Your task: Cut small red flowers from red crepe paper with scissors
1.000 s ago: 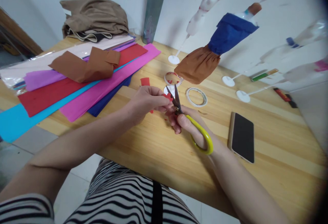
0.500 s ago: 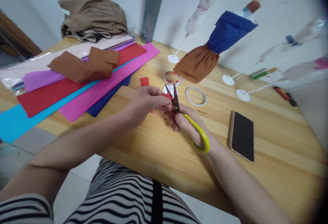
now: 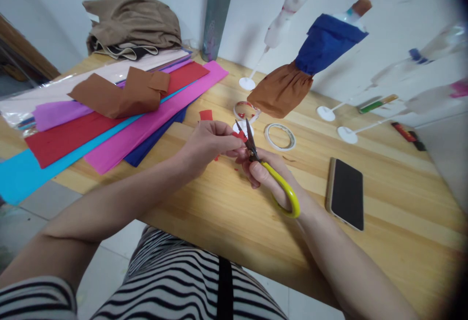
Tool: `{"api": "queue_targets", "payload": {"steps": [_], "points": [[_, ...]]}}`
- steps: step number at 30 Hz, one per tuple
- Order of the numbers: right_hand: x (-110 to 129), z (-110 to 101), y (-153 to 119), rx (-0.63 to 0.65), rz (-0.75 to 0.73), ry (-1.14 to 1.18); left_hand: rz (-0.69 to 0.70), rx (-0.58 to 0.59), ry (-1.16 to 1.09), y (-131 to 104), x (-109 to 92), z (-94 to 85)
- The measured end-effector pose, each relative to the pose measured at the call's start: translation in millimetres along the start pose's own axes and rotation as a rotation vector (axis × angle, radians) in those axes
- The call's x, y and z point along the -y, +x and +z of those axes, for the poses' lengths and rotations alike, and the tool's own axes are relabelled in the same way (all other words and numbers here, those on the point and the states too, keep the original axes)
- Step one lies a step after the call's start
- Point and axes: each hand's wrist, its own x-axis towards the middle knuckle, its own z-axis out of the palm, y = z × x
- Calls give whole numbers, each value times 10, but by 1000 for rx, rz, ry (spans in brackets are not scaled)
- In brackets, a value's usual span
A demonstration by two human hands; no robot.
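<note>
My left hand [image 3: 214,145] pinches a small piece of red paper [image 3: 240,136] between thumb and fingertips. Close against it on the right, my right hand [image 3: 272,173] is closed around the yellow handles of a pair of scissors [image 3: 283,186]. Their dark blades point up and away, slightly apart, with the red paper right by the left blade. Whether the paper lies between the blades is hard to make out. Behind my left hand lies a red paper strip [image 3: 205,114], and tiny red scraps [image 3: 216,158] dot the table underneath.
Folded coloured papers [image 3: 157,122] and a brown piece [image 3: 120,93] lie at left. Ahead are tape rolls [image 3: 280,137] and a mannequin in a blue and brown paper dress [image 3: 321,44]. A phone [image 3: 346,193] lies right; a bottle [image 3: 218,17] stands behind.
Both hands stay almost in place. The scissor blades look slightly less spread than before, while the red paper is still pinched in my left fingers.
</note>
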Motion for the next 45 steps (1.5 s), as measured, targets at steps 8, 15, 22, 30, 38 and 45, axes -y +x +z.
{"api": "queue_targets", "payload": {"steps": [8,15,22,30,38,45], "points": [[-55,-19,1,1,-12,-19,0,-11,-5,-4,0,8],[-110,-28,11,-18,-9,-53,-8,-3,11,14,0,-12],[-11,-15,-6,-34,40,-71,-17,-23,41,53,12,-34],[8,-20,-13,-7,24,-84,6,16,83,54,4,-69],[13,-29,-16,2,17,-88,13,36,99,71,-30,-79],[60,-33,-28,9,34,-76,-2,74,109,62,-83,-86]]}}
